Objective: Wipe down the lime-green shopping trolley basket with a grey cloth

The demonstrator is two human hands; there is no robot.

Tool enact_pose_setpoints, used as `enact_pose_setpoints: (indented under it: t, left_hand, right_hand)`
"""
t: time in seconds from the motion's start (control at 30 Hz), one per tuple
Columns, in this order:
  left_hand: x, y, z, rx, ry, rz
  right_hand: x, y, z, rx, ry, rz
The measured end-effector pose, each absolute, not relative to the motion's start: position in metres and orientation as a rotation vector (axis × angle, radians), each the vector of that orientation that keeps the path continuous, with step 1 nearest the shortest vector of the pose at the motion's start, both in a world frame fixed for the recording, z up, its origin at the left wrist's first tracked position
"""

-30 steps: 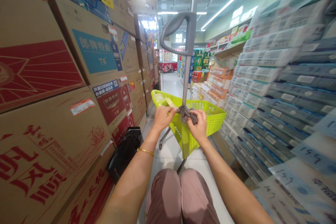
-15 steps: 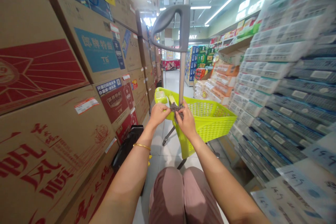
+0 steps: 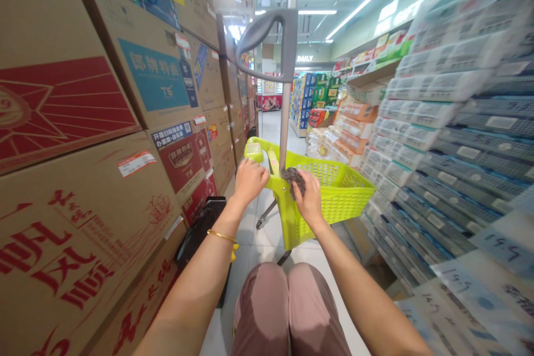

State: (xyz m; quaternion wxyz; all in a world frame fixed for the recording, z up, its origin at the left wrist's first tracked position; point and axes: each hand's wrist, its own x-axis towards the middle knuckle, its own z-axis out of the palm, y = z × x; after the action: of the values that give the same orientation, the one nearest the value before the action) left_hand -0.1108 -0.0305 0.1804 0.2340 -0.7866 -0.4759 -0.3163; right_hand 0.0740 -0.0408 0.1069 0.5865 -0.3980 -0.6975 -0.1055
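A yellow-green plastic shopping cart (image 3: 344, 200) with a basket-weave body stands in front of my knees. My left hand (image 3: 250, 181) is closed on the left part of its rim, just below a small pale square panel (image 3: 253, 150). In my right hand (image 3: 309, 198) is a grey fuzzy wad (image 3: 294, 178), pressed against the rim beside the foot of the upright metal pole (image 3: 286, 122). Whether the wad is cloth or a scourer, I cannot tell. A grey loop handle (image 3: 287, 47) sits higher on the pole.
Stacked cardboard cartons (image 3: 100, 222) wall the left side, with a black bag (image 3: 202, 231) on the floor beside them. Piles of wrapped packs (image 3: 434, 139) lean along the right. The tiled aisle (image 3: 271, 128) runs ahead to more shelves.
My left hand has let go of the grey wad and moved slightly left, onto the cart rim. My right hand has carried the wad to the right, past the pole.
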Motion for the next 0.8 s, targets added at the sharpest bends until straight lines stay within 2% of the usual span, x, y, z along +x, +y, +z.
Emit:
enact_pose_setpoints:
  t: [0.2, 0.43, 0.57, 0.7, 0.8]
  left_hand:
    - [-0.078, -0.044, 0.184, -2.153, -1.525, -0.67]
    - [-0.074, -0.034, 0.169, -2.087, -1.413, -0.737]
    - [-0.074, -0.029, 0.165, -2.056, -1.435, -0.805]
    - [-0.07, -0.027, 0.161, -2.069, -1.443, -0.835]
    - [-0.069, -0.026, 0.159, -2.105, -1.454, -0.852]
  right_hand:
    - [0.045, -0.033, 0.131, -0.954, -1.549, -0.353]
    - [0.051, -0.021, 0.094, -1.062, -1.552, -0.384]
    - [0.062, -0.028, 0.093, -1.064, -1.495, -0.243]
    - [0.049, -0.029, 0.119, -1.0, -1.303, -0.042]
    - [0.035, -0.022, 0.136, -0.974, -1.363, 0.075]
